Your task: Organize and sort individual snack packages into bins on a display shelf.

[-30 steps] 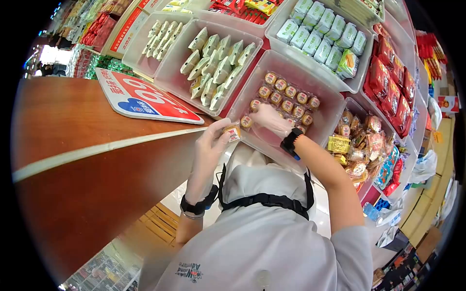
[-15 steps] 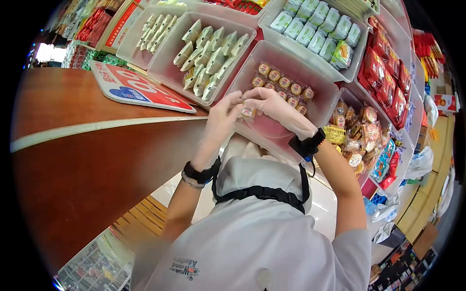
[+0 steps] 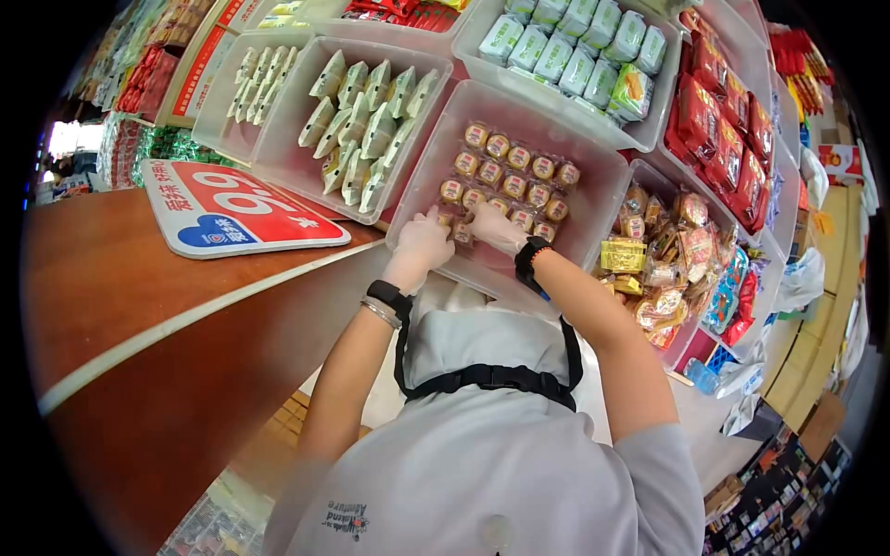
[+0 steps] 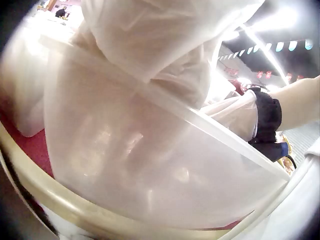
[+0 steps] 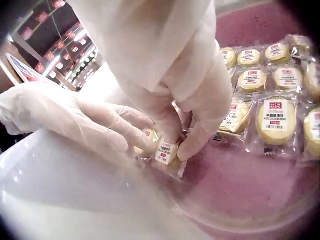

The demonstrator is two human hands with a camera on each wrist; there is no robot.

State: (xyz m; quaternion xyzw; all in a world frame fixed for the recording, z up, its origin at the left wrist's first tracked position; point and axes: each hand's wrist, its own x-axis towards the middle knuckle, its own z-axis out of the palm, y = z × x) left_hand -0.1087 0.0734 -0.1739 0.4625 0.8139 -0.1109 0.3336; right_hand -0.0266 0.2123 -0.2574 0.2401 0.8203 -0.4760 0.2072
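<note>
Clear-wrapped round biscuits with red-and-white labels stand in rows inside a translucent plastic bin. My gloved right hand reaches into the near left part of it. In the right wrist view, that hand's thumb and finger pinch a small wrapped biscuit. My gloved left hand comes over the bin's front left corner. Its extended fingers touch a neighbouring wrapped biscuit, with the thumb hidden. The left wrist view mostly shows the bin's cloudy wall below the glove.
To the left stand a bin of pale packets and a price sign on the wooden counter. Green-and-white packets are behind, red bags further right. Mixed wrapped snacks fill a bin beside the right forearm.
The left hand lifted a wrapped biscuit from beside the bin to its front left corner. Both hands met there, then lowered among the biscuits. The head view has shifted slightly.
</note>
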